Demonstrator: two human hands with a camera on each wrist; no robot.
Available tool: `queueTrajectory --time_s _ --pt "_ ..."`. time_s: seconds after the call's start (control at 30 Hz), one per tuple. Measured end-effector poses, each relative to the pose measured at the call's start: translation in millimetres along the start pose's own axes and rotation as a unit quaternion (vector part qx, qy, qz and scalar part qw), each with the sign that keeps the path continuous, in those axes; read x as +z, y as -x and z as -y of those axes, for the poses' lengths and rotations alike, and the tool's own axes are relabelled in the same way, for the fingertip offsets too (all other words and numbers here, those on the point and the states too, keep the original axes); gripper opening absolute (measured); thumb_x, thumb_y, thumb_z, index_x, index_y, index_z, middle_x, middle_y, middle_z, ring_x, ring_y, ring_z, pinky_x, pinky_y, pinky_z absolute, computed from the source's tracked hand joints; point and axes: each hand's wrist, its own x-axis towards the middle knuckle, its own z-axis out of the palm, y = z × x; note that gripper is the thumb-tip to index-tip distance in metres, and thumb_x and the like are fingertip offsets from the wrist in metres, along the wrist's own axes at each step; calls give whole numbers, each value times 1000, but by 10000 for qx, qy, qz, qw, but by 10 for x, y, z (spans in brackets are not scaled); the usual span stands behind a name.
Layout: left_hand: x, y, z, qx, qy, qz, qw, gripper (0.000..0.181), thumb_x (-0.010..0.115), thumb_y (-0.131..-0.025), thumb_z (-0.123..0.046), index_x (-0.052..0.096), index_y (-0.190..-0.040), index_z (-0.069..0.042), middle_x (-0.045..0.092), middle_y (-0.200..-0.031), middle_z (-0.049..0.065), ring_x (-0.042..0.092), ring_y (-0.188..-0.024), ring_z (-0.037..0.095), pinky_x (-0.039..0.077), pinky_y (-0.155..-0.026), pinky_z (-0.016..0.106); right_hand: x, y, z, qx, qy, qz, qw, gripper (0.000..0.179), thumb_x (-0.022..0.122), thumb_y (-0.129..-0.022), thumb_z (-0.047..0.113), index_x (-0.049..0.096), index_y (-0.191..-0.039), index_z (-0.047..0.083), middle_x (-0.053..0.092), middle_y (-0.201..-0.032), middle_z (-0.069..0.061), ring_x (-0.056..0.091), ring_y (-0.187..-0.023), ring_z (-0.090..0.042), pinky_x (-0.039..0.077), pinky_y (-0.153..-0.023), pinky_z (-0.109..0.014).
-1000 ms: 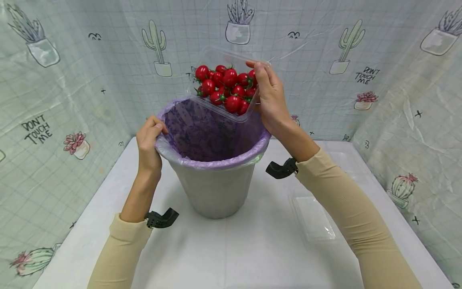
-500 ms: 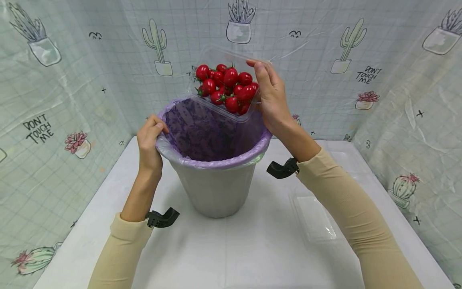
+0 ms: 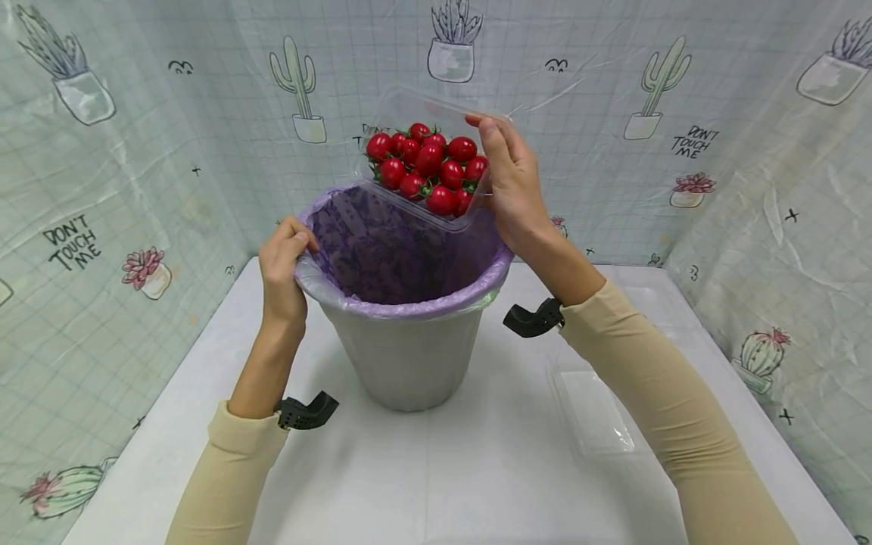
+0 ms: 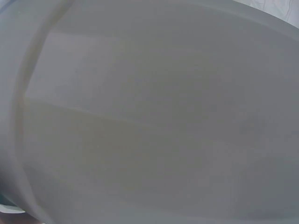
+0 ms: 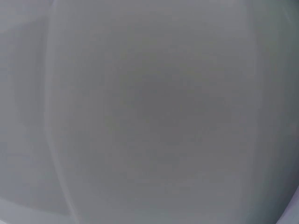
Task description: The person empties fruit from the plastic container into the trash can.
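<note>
A white trash bin (image 3: pixel 409 363) stands on the table, lined with a purple bag (image 3: pixel 436 306) folded over its rim. The left hand (image 3: pixel 281 261) grips the rim and liner on the left side, fingers over the edge. Above the far right part of the rim, the right hand (image 3: pixel 509 182) holds a clear plastic box (image 3: pixel 409 106) by its right end. The box tilts toward the viewer and contains several red cherry tomatoes (image 3: pixel 429 160) with green stems. Pale bin wall (image 4: pixel 154 116) fills the left wrist view; neither wrist view shows a hand.
A flat clear plastic lid (image 3: pixel 593 412) lies on the white table (image 3: pixel 422 477) right of the bin, partly beside the right sleeve. Another faint clear plastic piece (image 3: pixel 647 299) lies farther back. Cloth printed with cacti (image 3: pixel 225 98) encloses the table at the back and sides.
The tomatoes have shifted and rolled inside the box, some of them lower now. Both hands, the box and the bin have hardly moved.
</note>
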Motion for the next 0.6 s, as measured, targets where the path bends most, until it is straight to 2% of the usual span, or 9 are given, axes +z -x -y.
queueTrajectory --time_s 0.1,0.3,0.6 --pt "-3 0 0 -6 -4 6 10000 24 43 -90 -12 56 -69 -12 46 -66 -3 35 -63 14 27 -64 28 -2 2 -2 -27 17 16 10000 35 47 -109 30 59 -140 17 50 -148 -1 64 -115 -26 63 -80 -38" --pt "5 7 -15 -25 9 20 10000 24 43 -90 -12 55 -70 -12 46 -67 -4 36 -64 15 28 -65 28 1 3 5 -79 80 -21 9999 35 49 -108 29 61 -138 17 52 -145 0 67 -100 -22 63 -69 -32" --pt "12 3 -12 -24 51 -21 10000 25 43 -90 -12 56 -68 -14 46 -67 -3 37 -64 14 28 -65 27 -13 9 -27 -318 266 120 9991 36 50 -108 31 60 -140 18 52 -146 -3 67 -94 -20 62 -64 -30"
